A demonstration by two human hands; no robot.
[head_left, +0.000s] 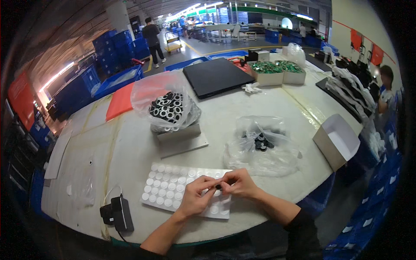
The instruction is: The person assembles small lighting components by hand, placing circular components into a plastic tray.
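My left hand (197, 196) and my right hand (237, 183) meet over the right part of a white tray (163, 184) with rows of round white pieces. Both are closed, fingertips pinched round a small black part (218, 186). Fingers cover most of that part, so its exact kind does not show. Beyond my right hand lies a clear plastic bag (277, 160) with small black parts (262, 142) in its mouth. Past the tray on the left, another clear bag (190, 113) is filled with black and white ring-shaped parts (167, 106).
A black power adapter (121, 213) with a cable sits at the left front. An open white box (338, 141) stands at the right edge. Farther back are a black flat panel (216, 77) and boxes of green circuit boards (265, 68). Other people appear in the background.
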